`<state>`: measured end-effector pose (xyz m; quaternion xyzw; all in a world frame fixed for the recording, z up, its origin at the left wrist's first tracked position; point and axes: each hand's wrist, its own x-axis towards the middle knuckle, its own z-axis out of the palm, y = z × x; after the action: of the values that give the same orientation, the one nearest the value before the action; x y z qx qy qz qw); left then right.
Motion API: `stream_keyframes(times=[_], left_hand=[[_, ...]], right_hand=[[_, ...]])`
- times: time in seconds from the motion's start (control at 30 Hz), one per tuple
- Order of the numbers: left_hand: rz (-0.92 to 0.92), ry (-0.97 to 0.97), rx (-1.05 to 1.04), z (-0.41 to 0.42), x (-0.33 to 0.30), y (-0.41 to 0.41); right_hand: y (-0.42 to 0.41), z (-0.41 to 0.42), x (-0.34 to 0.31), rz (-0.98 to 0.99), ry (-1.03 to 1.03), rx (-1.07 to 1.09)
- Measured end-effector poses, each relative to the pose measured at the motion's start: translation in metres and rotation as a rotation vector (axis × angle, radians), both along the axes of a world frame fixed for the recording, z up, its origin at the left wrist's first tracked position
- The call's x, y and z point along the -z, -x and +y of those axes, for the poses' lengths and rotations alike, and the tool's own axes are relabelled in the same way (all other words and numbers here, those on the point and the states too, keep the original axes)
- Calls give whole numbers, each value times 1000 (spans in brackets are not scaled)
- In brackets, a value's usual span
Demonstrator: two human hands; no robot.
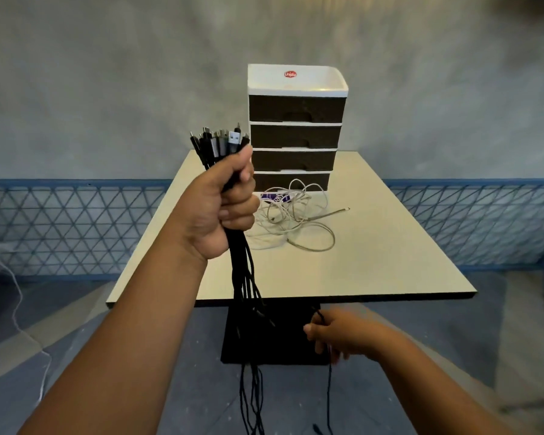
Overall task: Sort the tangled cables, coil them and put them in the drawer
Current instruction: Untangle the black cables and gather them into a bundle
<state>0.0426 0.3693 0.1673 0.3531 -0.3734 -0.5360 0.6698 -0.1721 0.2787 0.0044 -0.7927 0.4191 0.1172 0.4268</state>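
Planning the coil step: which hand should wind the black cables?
Probably right. The left hand is fisted round the black cables near their plugs, anchoring them; the right hand, lower down, pinches only one strand.

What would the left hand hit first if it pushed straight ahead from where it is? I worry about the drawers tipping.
Likely the drawer unit, straight beyond the left hand and its black cables; depth is unclear.

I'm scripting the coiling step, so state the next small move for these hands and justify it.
Probably draw the right hand down the single black cable it pinches, to free that strand. The left hand grips the bundle of black cables just below their connectors, the strands hang loose past the beige table edge, and nothing is coiled yet.
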Motion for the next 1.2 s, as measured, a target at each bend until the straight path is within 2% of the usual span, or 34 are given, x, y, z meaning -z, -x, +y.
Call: stream_keyframes(times=[0.07, 0.1, 0.13, 0.17, 0.23, 0.3, 0.33, 0.4, 0.47, 0.6, 0.77, 1.0, 1.2], left_hand=[[31, 17, -24, 3, -3, -4], [38, 23, -38, 4, -3, -4], [36, 23, -58, 5, -2, -4], [28, 19, -81, 6, -1, -2], [20, 9, -116, 7, 3, 4], [37, 14, -130, 6, 6, 12], [51, 18, -135, 6, 6, 16], [78, 25, -164, 6, 5, 24], [99, 29, -204, 5, 4, 31], [201, 15, -258, 0, 8, 34], [402, 77, -296, -4, 7, 14], [483, 94, -444, -12, 15, -5], [883, 130, -435, -28, 63, -13]], right_hand=[[-4, 9, 5, 132, 47, -69], [-6, 12, 2, 207, 145, -120], [-9, 15, -4, 240, 283, -151], [-14, 18, -14, 169, 388, -140], [-25, 30, -40, -228, 363, -37], [-38, 47, -67, -691, 109, 36], [-45, 53, -76, -842, -18, 41], [-56, 62, -83, -1004, -119, 47], [-65, 66, -83, -1086, -148, 59], [-67, 60, -75, -1088, -234, 57], [-53, 48, -55, -915, -178, -53], [-31, 35, -30, -855, -235, -73], [-23, 29, -27, -868, -411, 12]])
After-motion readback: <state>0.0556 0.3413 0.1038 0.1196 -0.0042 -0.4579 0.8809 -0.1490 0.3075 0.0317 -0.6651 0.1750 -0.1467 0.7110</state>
